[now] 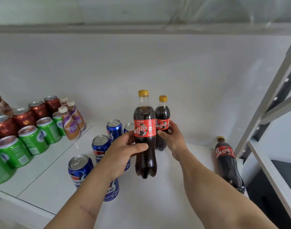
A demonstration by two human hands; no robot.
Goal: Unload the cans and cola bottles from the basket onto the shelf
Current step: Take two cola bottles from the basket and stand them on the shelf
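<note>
My left hand (125, 149) grips a cola bottle (145, 156) with a yellow cap and red label around its middle, upright above the white shelf (158, 204). Just behind it, my right hand (172, 138) holds a second cola bottle (162, 116) by its label; its base is at the shelf surface. A third cola bottle (228, 164) stands alone at the shelf's right end. Several blue Pepsi cans (80, 169) stand in two rows left of the held bottles, partly hidden by my left arm. The basket is out of view.
Green cans (32, 139), red cans (23, 117) and Nescafe bottles (70, 124) fill the shelf's left section. A grey metal upright with diagonal braces (272, 103) bounds the right side. An upper shelf board (141, 28) runs overhead. A white wall backs the shelf.
</note>
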